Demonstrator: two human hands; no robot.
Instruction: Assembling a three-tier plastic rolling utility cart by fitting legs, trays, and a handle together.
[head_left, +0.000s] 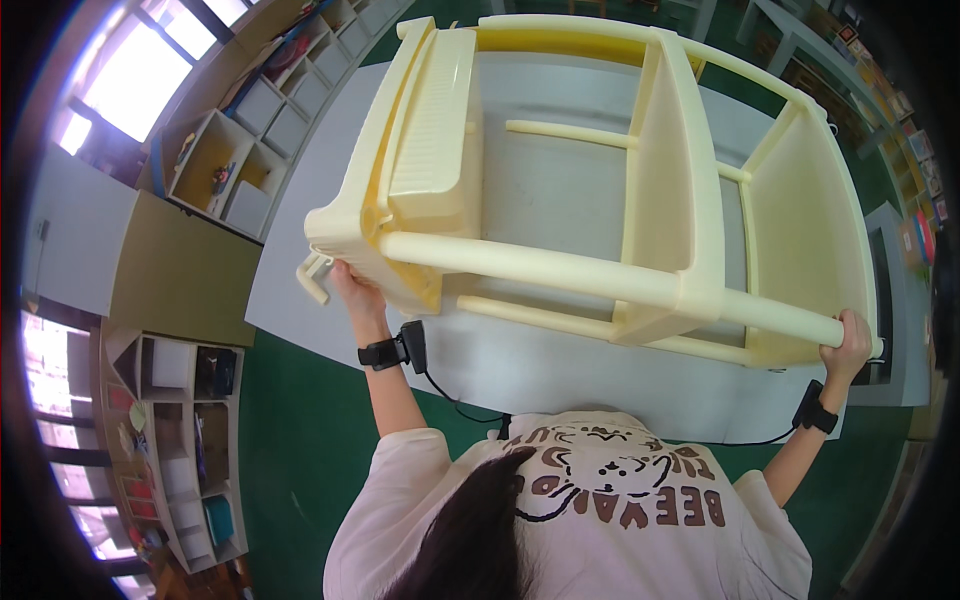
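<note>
A cream plastic storage rack [670, 190] lies on its side over a white table, its shelves standing upright and joined by round poles. At its left end my left hand [357, 295] grips the lower corner beside a hook-like bracket [313, 277]; most of those fingers are hidden behind the plastic. My right hand [849, 347] is wrapped round the near pole [770, 312], close to the right end panel. A ribbed, tray-like tier [432, 120] forms the left part of the rack. Black straps with small devices sit on both wrists.
The white table [590, 390] stretches under the rack, over a green floor [290, 450]. Low cubby shelves [190, 450] and a long shelf unit [250, 130] line the left side. A grey table [905, 310] stands at the right. Thin cables run from the wrist devices.
</note>
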